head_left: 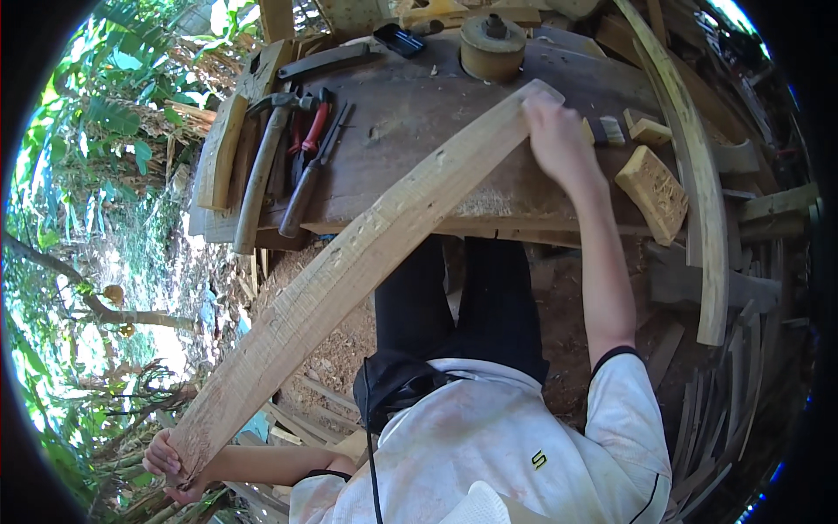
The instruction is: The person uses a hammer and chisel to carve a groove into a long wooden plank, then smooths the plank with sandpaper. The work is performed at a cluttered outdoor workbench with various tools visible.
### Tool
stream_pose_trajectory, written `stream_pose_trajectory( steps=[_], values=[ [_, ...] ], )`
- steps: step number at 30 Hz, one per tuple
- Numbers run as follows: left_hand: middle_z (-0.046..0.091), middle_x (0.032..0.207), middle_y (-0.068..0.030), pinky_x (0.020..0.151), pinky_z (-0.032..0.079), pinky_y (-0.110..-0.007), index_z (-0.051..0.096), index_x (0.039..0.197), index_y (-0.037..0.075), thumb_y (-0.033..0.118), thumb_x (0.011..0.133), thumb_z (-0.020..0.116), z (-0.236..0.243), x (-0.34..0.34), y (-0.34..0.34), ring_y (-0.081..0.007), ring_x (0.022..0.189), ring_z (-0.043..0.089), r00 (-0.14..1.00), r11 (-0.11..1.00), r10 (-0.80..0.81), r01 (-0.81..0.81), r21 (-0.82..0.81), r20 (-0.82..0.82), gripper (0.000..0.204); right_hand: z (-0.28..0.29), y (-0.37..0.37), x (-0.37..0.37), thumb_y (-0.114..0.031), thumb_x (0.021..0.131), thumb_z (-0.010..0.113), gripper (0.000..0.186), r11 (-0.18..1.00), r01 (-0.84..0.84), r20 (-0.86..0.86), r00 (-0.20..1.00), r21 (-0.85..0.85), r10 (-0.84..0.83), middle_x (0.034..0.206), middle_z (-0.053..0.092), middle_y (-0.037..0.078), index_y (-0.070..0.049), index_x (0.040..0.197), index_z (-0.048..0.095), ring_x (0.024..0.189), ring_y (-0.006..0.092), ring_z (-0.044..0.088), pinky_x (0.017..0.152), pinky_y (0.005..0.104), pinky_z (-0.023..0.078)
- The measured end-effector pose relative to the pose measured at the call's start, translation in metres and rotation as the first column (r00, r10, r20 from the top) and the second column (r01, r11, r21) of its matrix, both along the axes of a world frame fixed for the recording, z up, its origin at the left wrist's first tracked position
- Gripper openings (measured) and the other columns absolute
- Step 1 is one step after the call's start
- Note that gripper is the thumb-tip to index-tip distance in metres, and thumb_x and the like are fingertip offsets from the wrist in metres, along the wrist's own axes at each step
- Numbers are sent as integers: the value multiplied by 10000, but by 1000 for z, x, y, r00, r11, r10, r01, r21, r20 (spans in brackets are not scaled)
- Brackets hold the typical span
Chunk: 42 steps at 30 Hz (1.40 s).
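A long, rough wooden plank (349, 253) slants across the view from lower left to upper right, its far part over the workbench (401, 105). My left hand (166, 463) is closed around its near end at the lower left, fingers wrapped over the edge. At the far end my right hand (554, 131) grips the plank, fingers curled over its edge and partly hidden. Close to my right hand lie a flat brush (608, 131), a small wood block (648, 129) and a larger pale wood block (655, 194).
On the bench's left lie a hammer (264, 170), red-handled pliers (317, 122), a wooden-handled tool (304, 190) and a wood block (223, 153). A round container (493, 51) stands at the back. A long curved pole (698, 166) runs along the right; wood strips (724, 393) lie below it.
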<state>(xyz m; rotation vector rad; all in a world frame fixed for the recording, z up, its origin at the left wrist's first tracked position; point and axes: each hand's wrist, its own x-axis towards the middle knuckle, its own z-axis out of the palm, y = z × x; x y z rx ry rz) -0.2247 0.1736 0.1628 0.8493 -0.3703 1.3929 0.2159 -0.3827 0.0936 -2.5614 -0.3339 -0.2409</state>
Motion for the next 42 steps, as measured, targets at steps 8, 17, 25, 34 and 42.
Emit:
stream_pose_trajectory(
  steps=[8, 17, 25, 34, 42],
  values=[
    [429, 621, 21, 568, 402, -250, 448, 842, 106, 296, 656, 672, -12, 17, -12, -123, 519, 444, 1000, 1000, -19, 19, -11, -22, 348, 5, 44, -73, -155, 1106, 567, 319, 920, -294, 170, 952, 259, 256, 1387, 702, 242, 15, 1334, 712, 1317, 385, 670, 1080, 459, 572],
    [433, 690, -11, 612, 451, -297, 424, 876, 112, 287, 727, 635, -34, 86, -67, -153, 575, 478, 994, 994, -108, 108, 13, -32, 312, 29, 80, -120, -72, 1050, 639, 299, 822, -522, 309, 839, 228, 447, 1364, 716, 226, -2, 1331, 712, 1307, 398, 677, 1143, 466, 522],
    [612, 974, -174, 968, 502, -486, 610, 1193, 44, 464, 878, 561, -75, 139, -157, -312, 954, 629, 972, 981, -186, 192, 29, -146, 528, 41, 105, -131, -81, 991, 669, 328, 798, -555, 335, 817, 233, 470, 1298, 730, 231, 38, 1293, 714, 1240, 408, 687, 1091, 474, 550],
    [568, 1503, -373, 1220, 421, -628, 485, 1603, 56, 650, 1017, 407, -83, 156, -194, -537, 1393, 571, 909, 933, -361, 356, -61, -210, 838, 39, 211, -240, -163, 904, 640, 500, 547, -796, 445, 601, 259, 664, 1376, 694, 295, 153, 1291, 670, 1351, 386, 655, 1206, 459, 466],
    [534, 1536, -376, 1218, 437, -612, 439, 1615, 22, 705, 1029, 368, -87, 173, -200, -549, 1416, 543, 930, 940, -339, 327, -102, -141, 902, 50, 166, -174, -130, 903, 644, 441, 780, -602, 280, 788, 168, 548, 1286, 725, 247, 101, 1277, 685, 1250, 361, 692, 1123, 443, 532]
  ],
)
